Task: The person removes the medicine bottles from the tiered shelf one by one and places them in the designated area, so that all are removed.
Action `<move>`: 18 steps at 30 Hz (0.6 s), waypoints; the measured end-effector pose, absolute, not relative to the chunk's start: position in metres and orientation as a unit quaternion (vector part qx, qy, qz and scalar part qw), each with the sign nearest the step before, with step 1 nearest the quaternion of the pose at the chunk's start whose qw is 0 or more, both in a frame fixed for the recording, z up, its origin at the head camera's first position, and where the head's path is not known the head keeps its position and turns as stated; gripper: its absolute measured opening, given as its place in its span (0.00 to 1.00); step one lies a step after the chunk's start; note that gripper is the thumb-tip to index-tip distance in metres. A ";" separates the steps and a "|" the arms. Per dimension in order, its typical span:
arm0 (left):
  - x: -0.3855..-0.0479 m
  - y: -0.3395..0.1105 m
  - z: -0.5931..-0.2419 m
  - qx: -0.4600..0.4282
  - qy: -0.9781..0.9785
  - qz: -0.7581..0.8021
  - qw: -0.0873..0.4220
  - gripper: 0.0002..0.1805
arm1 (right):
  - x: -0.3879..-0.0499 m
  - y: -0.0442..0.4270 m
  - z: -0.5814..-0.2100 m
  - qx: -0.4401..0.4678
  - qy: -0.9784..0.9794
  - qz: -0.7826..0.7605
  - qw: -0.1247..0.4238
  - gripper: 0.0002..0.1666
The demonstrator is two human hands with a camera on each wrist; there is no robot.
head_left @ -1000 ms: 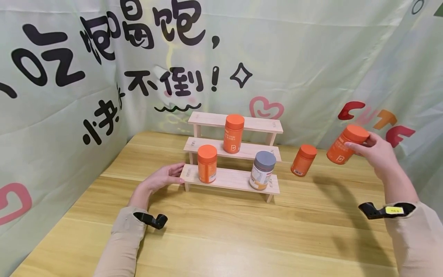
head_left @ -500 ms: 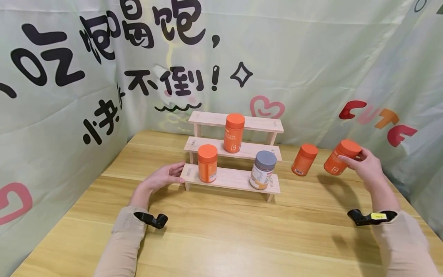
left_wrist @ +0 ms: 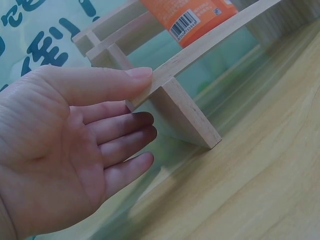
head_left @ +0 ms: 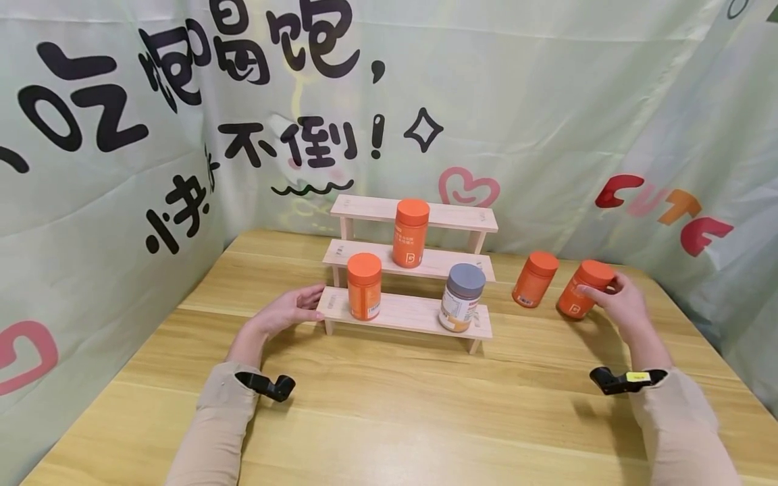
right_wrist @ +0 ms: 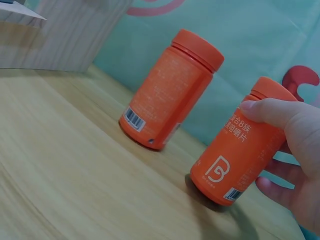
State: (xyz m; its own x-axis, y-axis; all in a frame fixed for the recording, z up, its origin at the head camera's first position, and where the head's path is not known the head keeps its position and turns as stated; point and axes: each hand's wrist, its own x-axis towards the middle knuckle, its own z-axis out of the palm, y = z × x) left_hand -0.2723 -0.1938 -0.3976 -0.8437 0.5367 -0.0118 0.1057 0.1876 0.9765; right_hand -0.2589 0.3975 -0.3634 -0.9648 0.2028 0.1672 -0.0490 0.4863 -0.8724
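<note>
My right hand (head_left: 626,303) grips an orange bottle (right_wrist: 235,150) round its upper part, thumb on the near side. The bottle's base is at or just above the wooden table; I cannot tell whether it touches. Beside it to the left, a little apart, stands another orange bottle (head_left: 535,280). At the left end of the three-tier wooden shelf (left_wrist: 172,68), my left hand (left_wrist: 75,135) pinches the lowest board, thumb on top and index finger underneath. That board carries an orange bottle (head_left: 365,287) at left and a grey-lidded bottle (head_left: 462,298) at right.
A further orange bottle (head_left: 410,233) stands on the middle tier of the shelf. The wooden table (head_left: 425,412) runs back to a printed curtain (head_left: 547,101) behind and along the left side.
My right hand has brought the orange bottle down and to the left, beside the other bottle on the table. My left hand stays at the shelf's end.
</note>
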 end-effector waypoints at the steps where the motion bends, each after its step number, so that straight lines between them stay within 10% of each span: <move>1: -0.272 -0.194 -0.397 0.212 0.750 0.600 0.180 0.45 | -0.259 0.398 -0.364 -0.047 -0.854 0.503 0.124 0.21; 8: -0.273 -0.195 -0.397 0.208 0.750 0.602 0.179 0.45 | -0.264 0.401 -0.366 -0.075 -0.869 0.475 0.115 0.42; 18: -0.272 -0.193 -0.398 0.206 0.750 0.601 0.181 0.45 | -0.263 0.404 -0.369 -0.065 -0.859 0.497 0.104 0.40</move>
State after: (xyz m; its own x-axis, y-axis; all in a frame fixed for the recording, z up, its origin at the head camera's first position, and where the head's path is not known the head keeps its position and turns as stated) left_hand -0.2723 -0.1930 -0.3983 -0.8495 0.5270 -0.0238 0.0915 0.1917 0.9772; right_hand -0.2632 0.4042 -0.3691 -0.9700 0.2148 0.1139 0.0082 0.4971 -0.8677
